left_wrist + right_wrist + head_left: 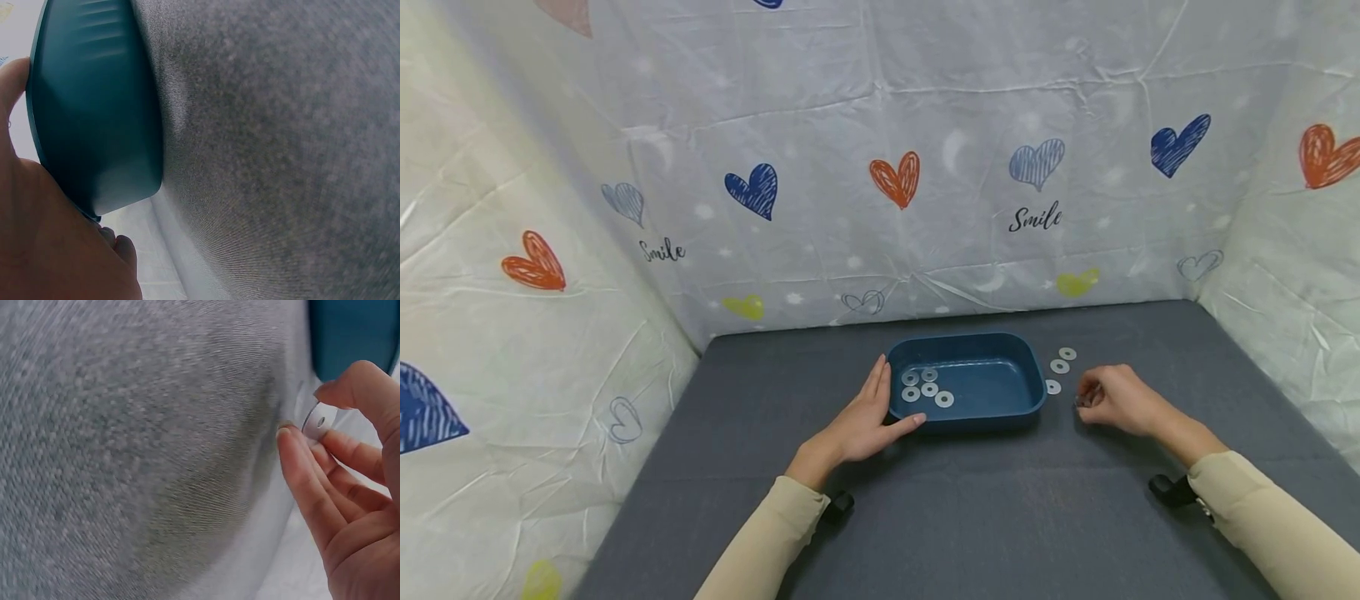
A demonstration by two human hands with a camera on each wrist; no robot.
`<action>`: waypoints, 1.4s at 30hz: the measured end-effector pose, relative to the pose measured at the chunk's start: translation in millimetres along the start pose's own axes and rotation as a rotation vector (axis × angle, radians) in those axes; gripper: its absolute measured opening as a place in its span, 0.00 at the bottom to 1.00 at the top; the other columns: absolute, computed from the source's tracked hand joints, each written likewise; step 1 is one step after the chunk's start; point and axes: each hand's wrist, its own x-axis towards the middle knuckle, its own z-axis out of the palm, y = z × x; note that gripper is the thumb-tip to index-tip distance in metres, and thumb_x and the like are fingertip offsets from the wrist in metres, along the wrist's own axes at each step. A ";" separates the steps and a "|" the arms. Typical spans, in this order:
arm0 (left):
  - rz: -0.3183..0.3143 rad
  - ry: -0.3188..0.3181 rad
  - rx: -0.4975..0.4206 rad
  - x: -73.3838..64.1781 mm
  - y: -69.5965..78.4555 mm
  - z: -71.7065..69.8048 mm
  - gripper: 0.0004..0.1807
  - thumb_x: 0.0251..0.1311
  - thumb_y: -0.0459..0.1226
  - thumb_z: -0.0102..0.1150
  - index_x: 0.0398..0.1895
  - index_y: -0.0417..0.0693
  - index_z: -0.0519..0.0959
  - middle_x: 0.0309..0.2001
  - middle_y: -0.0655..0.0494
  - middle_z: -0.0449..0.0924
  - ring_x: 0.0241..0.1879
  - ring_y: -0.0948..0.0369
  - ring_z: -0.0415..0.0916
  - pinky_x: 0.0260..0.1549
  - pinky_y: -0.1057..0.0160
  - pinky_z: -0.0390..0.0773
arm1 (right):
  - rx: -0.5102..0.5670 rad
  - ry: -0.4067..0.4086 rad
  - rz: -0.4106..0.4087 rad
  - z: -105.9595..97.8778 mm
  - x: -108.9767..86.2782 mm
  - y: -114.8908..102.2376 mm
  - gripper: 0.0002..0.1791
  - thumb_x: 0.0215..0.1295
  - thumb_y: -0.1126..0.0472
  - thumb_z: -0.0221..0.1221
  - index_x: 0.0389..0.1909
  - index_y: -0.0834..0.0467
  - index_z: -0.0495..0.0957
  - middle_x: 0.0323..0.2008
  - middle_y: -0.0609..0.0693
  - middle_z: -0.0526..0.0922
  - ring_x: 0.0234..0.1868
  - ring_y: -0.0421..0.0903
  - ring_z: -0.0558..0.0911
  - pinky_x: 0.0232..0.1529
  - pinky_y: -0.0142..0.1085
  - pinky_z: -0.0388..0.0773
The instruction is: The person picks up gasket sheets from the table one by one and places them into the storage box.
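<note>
A dark blue rectangular tray (pixel 977 404) stands on the cloth with several flat metal washers (pixel 912 399) lying inside, towards its left end. My left hand (pixel 859 427) rests against the tray's left end, fingers straight along the outside and thumb on the front rim. In the left wrist view, the tray's outer wall (pixel 100 125) is beside that hand. To the right of the tray, my right hand (pixel 1120 402) pinches one washer (pixel 314 429) between thumb and fingers, just above the cloth. Three loose washers (pixel 1064 368) lie between the tray and this hand.
Dark grey cloth (pixel 970 517) covers the table. White curtains (pixel 820 108) printed with hearts and the word Smile hang behind and at both sides. Each wrist wears a black strap (pixel 1172 491).
</note>
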 end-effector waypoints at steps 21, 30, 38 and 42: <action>-0.004 -0.001 -0.005 -0.1 1.3 -0.7 0.63 0.63 0.75 0.44 0.83 0.45 0.31 0.82 0.56 0.19 0.82 0.55 0.31 0.76 0.46 0.50 | 0.016 0.187 -0.120 -9.6 -1.3 -22.5 0.08 0.57 0.68 0.72 0.37 0.58 0.85 0.28 0.44 0.79 0.27 0.37 0.76 0.30 0.34 0.77; -0.007 -0.005 0.002 -0.9 1.7 -0.4 0.63 0.63 0.75 0.44 0.83 0.45 0.30 0.82 0.56 0.19 0.82 0.55 0.31 0.76 0.46 0.50 | 0.055 0.167 -0.155 -7.9 10.4 -38.6 0.08 0.59 0.69 0.72 0.39 0.60 0.85 0.30 0.45 0.80 0.29 0.37 0.78 0.32 0.35 0.78; -0.005 -0.001 0.000 -0.4 0.9 0.4 0.63 0.63 0.75 0.43 0.83 0.45 0.30 0.82 0.56 0.19 0.82 0.55 0.31 0.76 0.46 0.50 | 0.052 0.160 -0.200 -1.1 28.8 -50.0 0.09 0.59 0.68 0.72 0.39 0.60 0.85 0.32 0.46 0.81 0.29 0.38 0.78 0.33 0.36 0.80; 0.001 -0.003 -0.002 -0.1 0.8 0.1 0.63 0.63 0.75 0.44 0.83 0.44 0.31 0.83 0.55 0.20 0.82 0.55 0.31 0.76 0.46 0.50 | 0.057 0.143 -0.214 4.2 39.4 -55.7 0.09 0.59 0.67 0.72 0.39 0.60 0.85 0.31 0.46 0.80 0.29 0.38 0.77 0.33 0.36 0.80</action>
